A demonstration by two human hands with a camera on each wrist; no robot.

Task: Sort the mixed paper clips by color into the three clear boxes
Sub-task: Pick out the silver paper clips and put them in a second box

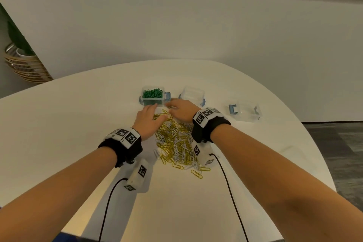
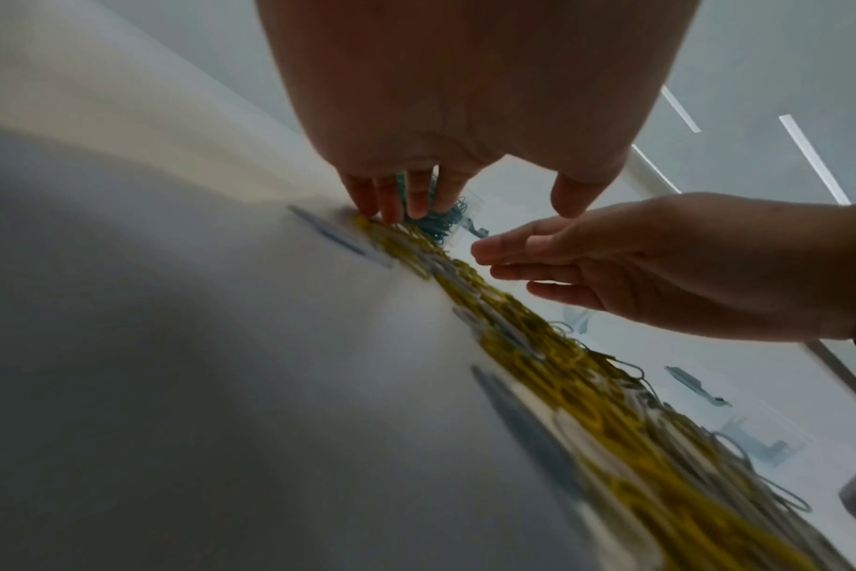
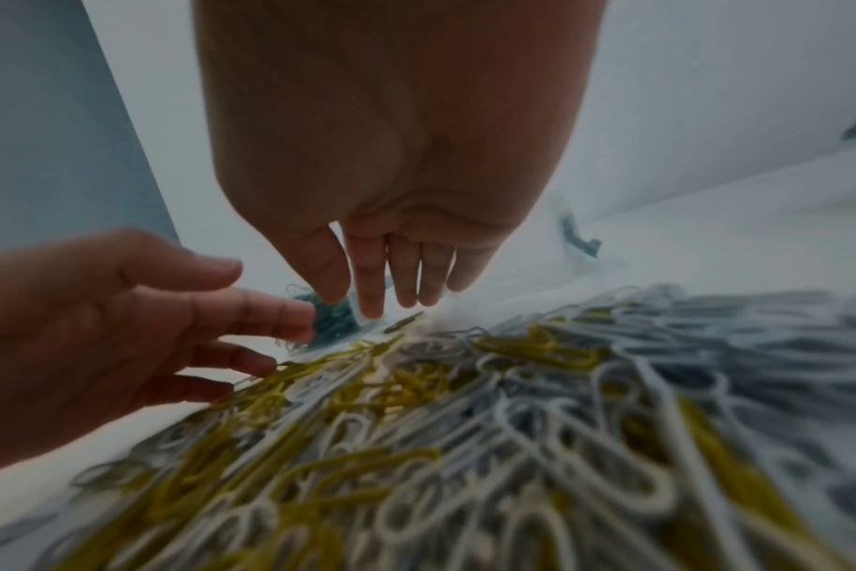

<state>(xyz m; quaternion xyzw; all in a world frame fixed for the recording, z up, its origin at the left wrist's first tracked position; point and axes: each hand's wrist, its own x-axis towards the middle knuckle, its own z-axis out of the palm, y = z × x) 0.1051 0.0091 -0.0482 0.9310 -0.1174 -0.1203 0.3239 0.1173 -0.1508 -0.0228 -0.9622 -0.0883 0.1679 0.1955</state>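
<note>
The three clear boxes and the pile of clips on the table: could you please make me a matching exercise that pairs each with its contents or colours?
Things:
1. Left box
2. Middle box
3. Right box
4. Pile of clips

States:
A. Yellow and white, loose on the table
B. Holds green clips
C. Looks empty, off to the right, apart from the hands
D. Looks empty, just beyond the right hand

Pairs: 1-B, 2-D, 3-C, 4-A
</note>
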